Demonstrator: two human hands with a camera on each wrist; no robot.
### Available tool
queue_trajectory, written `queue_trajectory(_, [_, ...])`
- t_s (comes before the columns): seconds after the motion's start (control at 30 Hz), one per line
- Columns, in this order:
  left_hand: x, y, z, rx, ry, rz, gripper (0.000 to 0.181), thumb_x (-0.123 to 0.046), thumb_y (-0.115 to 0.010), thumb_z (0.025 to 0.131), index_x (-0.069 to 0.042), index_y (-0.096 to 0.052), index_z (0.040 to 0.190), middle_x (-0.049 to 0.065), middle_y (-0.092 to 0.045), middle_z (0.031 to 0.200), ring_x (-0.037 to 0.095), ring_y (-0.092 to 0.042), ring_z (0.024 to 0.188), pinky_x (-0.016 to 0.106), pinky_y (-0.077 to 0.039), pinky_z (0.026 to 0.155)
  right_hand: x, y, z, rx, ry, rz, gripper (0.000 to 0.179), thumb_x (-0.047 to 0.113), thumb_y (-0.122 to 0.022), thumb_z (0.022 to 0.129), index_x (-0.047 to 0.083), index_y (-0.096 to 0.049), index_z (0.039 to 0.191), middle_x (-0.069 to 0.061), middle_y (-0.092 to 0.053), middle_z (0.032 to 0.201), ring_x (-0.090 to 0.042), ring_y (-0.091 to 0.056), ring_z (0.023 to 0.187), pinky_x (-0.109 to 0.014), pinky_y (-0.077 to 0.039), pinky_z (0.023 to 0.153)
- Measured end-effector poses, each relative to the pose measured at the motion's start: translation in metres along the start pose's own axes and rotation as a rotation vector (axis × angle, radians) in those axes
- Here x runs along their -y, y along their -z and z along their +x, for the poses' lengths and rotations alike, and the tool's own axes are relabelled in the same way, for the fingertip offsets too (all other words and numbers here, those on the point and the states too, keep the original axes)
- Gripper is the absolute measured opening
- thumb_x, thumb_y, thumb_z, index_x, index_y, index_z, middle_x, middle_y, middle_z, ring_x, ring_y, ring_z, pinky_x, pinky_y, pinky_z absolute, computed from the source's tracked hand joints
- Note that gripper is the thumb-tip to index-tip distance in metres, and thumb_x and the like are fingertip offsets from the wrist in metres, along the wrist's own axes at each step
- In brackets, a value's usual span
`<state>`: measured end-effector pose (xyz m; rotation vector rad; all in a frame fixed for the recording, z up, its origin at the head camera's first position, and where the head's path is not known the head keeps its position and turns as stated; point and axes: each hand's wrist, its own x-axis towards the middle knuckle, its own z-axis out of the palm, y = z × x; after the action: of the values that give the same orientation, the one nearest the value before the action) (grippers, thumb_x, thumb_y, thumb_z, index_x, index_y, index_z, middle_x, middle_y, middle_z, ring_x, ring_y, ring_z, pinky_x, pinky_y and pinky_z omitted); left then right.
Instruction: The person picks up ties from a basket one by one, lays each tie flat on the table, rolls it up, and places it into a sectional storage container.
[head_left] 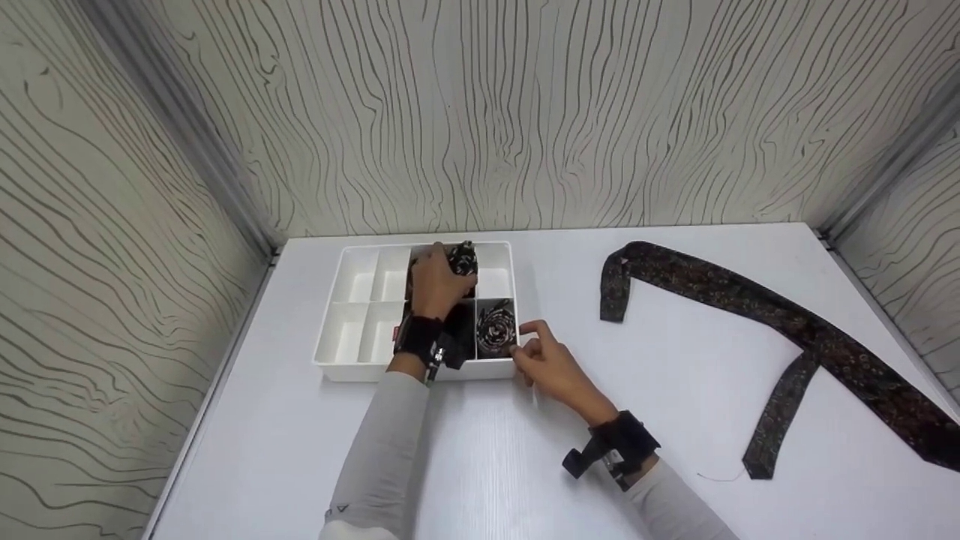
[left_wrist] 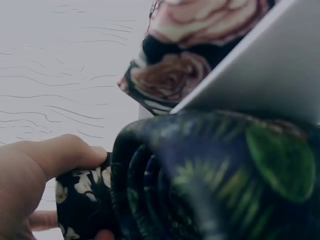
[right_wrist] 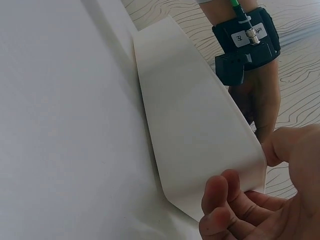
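My left hand [head_left: 441, 283] reaches into a back compartment of the white divided box [head_left: 345, 370]. It pinches a black rolled tie with pale flowers [left_wrist: 82, 200], which shows at the thumb in the left wrist view. Close to that camera is a rolled blue and green leaf-print tie [left_wrist: 225, 160]. A rose-print tie [left_wrist: 172, 75] stands beyond a white divider. My right hand [head_left: 555, 371] holds the box's front right corner, thumb at the rim and fingers curled against the outer wall. Beside it, a patterned tie coil [head_left: 496, 330] fills the front right compartment.
A long dark patterned tie [head_left: 697, 281] lies unrolled across the right of the white table [head_left: 480, 465], its narrow part folded away. Wood-grain panels [head_left: 510, 112] enclose the back and sides. The box's left compartments [head_left: 341, 330] show bare white floors.
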<state>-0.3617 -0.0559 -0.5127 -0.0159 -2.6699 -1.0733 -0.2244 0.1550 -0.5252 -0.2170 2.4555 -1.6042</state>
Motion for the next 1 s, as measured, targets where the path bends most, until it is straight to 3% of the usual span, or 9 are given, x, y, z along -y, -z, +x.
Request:
queue_trajectory(0.27, [-0.038, 0.029, -0.016, 0.115, 0.015, -0.007, 0.072, -0.017, -0.085, 0.081, 0.006, -0.052, 0.141, 0.028, -0.067, 0.126, 0.046, -0.070, 0.113, 0.059, -0.058, 0.092, -0.001, 0.000, 0.000, -0.008, 0.029, 0.003, 0.035, 0.020, -0.062, 0.105, 0.006, -0.050, 0.134, -0.002, -0.065, 0.076, -0.020, -0.063, 0.062, -0.025, -0.044, 0.062])
queue_trajectory(0.37, [-0.033, 0.023, -0.013, 0.086, -0.002, 0.018, 0.065, -0.018, -0.084, 0.080, 0.005, -0.055, 0.133, 0.025, -0.069, 0.121, 0.043, -0.071, 0.107, 0.058, -0.059, 0.087, -0.002, 0.000, 0.001, -0.005, 0.027, 0.002, 0.036, 0.020, -0.062, 0.105, 0.005, -0.049, 0.135, -0.002, -0.066, 0.076, -0.018, -0.062, 0.062, -0.025, -0.044, 0.062])
queue_trajectory(0.5, [-0.027, 0.019, -0.012, 0.035, -0.007, 0.040, 0.058, -0.021, -0.082, 0.078, 0.005, -0.061, 0.126, 0.024, -0.070, 0.120, 0.044, -0.065, 0.113, 0.059, -0.055, 0.096, -0.002, 0.001, 0.000, 0.006, 0.020, 0.015, 0.038, 0.021, -0.061, 0.105, 0.005, -0.048, 0.137, -0.003, -0.066, 0.079, -0.019, -0.063, 0.063, -0.025, -0.045, 0.062])
queue_trajectory(0.67, [-0.031, 0.026, -0.017, 0.077, 0.038, 0.058, 0.067, -0.022, -0.081, 0.087, 0.010, -0.057, 0.141, 0.035, -0.057, 0.140, 0.055, -0.052, 0.133, 0.063, -0.044, 0.114, -0.002, 0.001, 0.000, 0.028, 0.026, 0.019, 0.037, 0.020, -0.060, 0.106, 0.005, -0.047, 0.137, -0.010, -0.067, 0.081, -0.021, -0.063, 0.064, -0.025, -0.045, 0.062])
queue_trajectory(0.87, [-0.034, 0.026, -0.018, 0.089, 0.038, 0.108, 0.074, -0.021, -0.085, 0.088, 0.011, -0.052, 0.146, 0.034, -0.057, 0.144, 0.051, -0.051, 0.137, 0.061, -0.038, 0.120, -0.002, 0.001, -0.001, 0.023, 0.016, 0.033, 0.036, 0.021, -0.061, 0.106, 0.006, -0.047, 0.137, -0.005, -0.065, 0.079, -0.021, -0.063, 0.064, -0.024, -0.044, 0.060])
queue_trajectory(1.0, [-0.035, 0.025, -0.019, 0.091, 0.093, 0.077, 0.080, -0.019, -0.086, 0.089, 0.010, -0.047, 0.152, 0.038, -0.046, 0.153, 0.056, -0.044, 0.140, 0.063, -0.039, 0.118, -0.003, 0.000, -0.001, 0.022, 0.012, 0.034, 0.036, 0.021, -0.061, 0.106, 0.006, -0.047, 0.136, 0.000, -0.063, 0.078, -0.020, -0.062, 0.064, -0.024, -0.044, 0.059])
